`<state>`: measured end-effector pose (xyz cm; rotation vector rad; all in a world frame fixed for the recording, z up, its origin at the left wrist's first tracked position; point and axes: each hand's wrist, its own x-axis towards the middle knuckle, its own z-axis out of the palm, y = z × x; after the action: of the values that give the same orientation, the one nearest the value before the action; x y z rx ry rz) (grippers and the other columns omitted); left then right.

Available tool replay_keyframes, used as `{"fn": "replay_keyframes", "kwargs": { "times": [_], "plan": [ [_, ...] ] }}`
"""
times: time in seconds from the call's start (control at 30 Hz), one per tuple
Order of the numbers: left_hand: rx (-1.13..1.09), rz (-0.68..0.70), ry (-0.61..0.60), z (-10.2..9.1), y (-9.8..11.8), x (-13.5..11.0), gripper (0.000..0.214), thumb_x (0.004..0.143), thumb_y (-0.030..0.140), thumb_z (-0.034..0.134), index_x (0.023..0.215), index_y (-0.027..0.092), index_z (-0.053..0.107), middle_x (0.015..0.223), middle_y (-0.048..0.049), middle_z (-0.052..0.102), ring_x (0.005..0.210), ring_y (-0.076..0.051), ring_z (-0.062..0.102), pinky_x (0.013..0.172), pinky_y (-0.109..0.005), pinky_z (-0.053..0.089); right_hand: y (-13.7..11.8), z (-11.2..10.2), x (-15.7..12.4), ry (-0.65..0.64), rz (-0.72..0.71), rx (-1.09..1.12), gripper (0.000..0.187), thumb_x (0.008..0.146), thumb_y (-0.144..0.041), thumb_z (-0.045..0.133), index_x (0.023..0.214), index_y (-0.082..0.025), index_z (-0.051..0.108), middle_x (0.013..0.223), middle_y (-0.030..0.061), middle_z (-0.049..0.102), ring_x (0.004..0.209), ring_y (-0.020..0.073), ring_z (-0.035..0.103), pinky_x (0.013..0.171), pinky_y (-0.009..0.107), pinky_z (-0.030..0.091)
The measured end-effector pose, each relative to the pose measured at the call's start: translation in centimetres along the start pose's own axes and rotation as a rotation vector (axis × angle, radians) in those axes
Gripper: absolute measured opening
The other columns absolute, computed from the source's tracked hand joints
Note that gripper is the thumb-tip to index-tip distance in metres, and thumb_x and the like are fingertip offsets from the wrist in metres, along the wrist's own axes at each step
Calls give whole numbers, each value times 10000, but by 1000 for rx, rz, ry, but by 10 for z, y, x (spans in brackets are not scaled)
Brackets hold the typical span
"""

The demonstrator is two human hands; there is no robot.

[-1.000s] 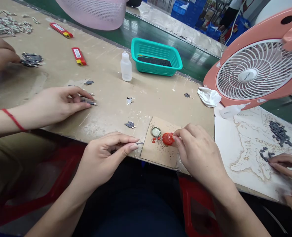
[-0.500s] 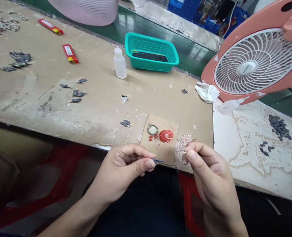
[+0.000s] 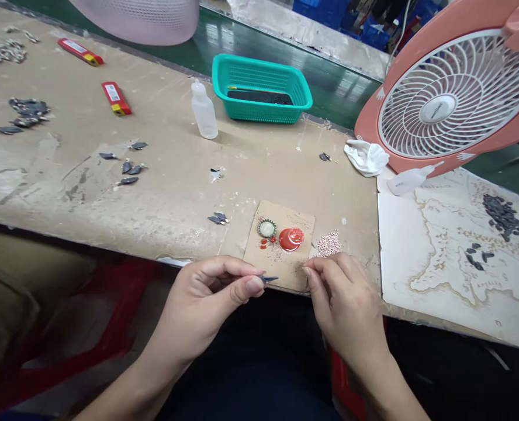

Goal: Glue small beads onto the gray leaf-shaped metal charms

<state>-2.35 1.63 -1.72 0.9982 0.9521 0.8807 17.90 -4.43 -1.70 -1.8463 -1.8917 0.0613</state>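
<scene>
My left hand (image 3: 209, 295) pinches a small dark leaf-shaped metal piece (image 3: 269, 279) just off the table's front edge. My right hand (image 3: 341, 298) is closed in a pinch at the near edge of a brown card (image 3: 286, 266); what its fingertips hold is too small to make out. On the card sit a red bottle cap (image 3: 291, 238), a crown cap with a pale inside (image 3: 267, 228) and scattered red dots. A small heap of pinkish beads (image 3: 328, 244) lies just right of the card, close to my right fingers.
More dark metal pieces (image 3: 218, 218) lie scattered across the worn table (image 3: 176, 193). A squeeze bottle (image 3: 204, 111), teal basket (image 3: 262, 96), two red lighters (image 3: 116, 97), crumpled white cloth (image 3: 366, 158), pink fan (image 3: 456, 93) and a second squeeze bottle (image 3: 411, 179) stand behind. A white board (image 3: 439, 280) holds dark pieces (image 3: 502, 216).
My right hand left the red cap, rose in a pinch, then dropped to the card's near edge. Other people's hands at left and right have gone from view. The view shifted slightly.
</scene>
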Motion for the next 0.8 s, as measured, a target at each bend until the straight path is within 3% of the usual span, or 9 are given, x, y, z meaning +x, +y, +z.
{"fn": "replay_keyframes", "kwargs": {
  "times": [0.2,0.3,0.47,0.53,0.63,0.8],
  "plan": [
    [12,9,31,-2,1,-1,67,759,201,845,774,254,807,722,16,771,626,-73,697,603,-80,547,-2,3,-2,-57,-102,-159,173,990,-177,497,897,-168,642,786,54,572,738,208,496,669,355,390],
    [-11,-19,7,0,2,-1,81,757,183,843,774,255,809,709,15,770,626,-78,700,611,-87,550,-3,-6,-2,-38,-3,82,116,981,-192,530,940,-187,639,838,47,590,784,195,527,693,338,418],
    [-50,-72,-58,10,2,-2,90,746,171,842,769,253,812,699,10,774,629,-92,710,620,-106,562,-14,-20,-8,-12,371,747,89,973,-276,589,906,-249,642,817,-12,553,744,139,517,647,271,426],
    [-58,-90,-92,15,3,-4,111,744,149,835,768,255,814,715,11,780,645,-95,718,639,-113,569,-21,-20,-13,13,446,910,86,970,-282,600,901,-254,641,798,-23,525,735,127,496,651,256,423],
    [-90,-116,-129,22,6,-6,146,730,119,831,754,261,814,742,14,790,663,-96,729,654,-109,574,-32,-18,-18,29,460,997,84,961,-270,613,884,-253,642,788,-27,499,717,116,477,638,240,416],
    [-132,-142,-156,27,9,-7,159,720,100,828,734,258,814,731,12,789,648,-89,729,653,-96,572,-41,-18,-19,41,388,900,75,945,-253,618,880,-257,654,783,-25,525,692,112,504,604,235,428]
  ]
}}
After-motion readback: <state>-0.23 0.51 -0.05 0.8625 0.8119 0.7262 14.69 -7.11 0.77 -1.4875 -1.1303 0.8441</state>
